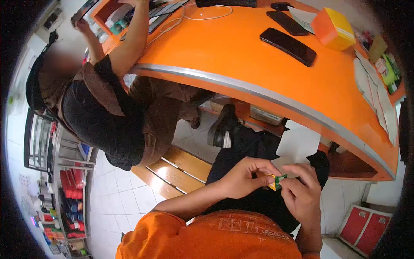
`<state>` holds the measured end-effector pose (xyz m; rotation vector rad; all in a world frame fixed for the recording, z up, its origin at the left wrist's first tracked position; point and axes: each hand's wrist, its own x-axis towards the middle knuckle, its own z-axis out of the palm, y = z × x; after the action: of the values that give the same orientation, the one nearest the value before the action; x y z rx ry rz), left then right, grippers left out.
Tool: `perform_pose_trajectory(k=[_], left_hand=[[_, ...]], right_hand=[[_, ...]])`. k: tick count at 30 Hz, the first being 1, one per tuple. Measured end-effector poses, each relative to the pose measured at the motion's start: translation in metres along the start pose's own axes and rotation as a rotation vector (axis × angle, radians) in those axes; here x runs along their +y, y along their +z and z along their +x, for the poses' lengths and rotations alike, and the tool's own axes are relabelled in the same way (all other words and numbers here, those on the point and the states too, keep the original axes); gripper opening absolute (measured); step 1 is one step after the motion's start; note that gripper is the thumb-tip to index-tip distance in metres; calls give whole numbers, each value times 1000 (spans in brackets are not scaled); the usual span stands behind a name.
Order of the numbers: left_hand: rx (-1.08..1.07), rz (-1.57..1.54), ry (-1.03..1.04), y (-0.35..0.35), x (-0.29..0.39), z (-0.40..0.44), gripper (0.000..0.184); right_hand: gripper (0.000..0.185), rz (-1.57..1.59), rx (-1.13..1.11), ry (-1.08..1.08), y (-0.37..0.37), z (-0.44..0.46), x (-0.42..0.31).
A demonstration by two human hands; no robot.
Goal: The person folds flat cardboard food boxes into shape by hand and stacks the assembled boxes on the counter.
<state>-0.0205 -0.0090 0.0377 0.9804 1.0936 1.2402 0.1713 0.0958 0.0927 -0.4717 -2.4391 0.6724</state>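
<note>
Pinches small green-and-yellow packet (277, 182) with left hand (246, 178) and right hand (303, 195), probably light, soft, slippery, best held by left and right edges.

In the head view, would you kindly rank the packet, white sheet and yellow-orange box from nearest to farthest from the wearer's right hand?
1. Packet: at the right hand.
2. White sheet: just beyond the hand.
3. Yellow-orange box: farther ahead, on the counter.
</note>
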Motion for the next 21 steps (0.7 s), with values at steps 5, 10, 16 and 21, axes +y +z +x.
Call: perform_pose_trajectory(k=[5,10,16,21], left_hand=[[72,147,-24,11,11,-1,14],[33,254,43,14,7,-2,16],[-256,438,397,25,20,-13,15],[5,519,433,14,22,-22,16]], right_hand=[[19,45,-65,91,3,-7,10],[20,156,-163,201,0,-7,14],[32,753,-720,486,-37,-1,29],[39,211,12,218,-23,-4,3]])
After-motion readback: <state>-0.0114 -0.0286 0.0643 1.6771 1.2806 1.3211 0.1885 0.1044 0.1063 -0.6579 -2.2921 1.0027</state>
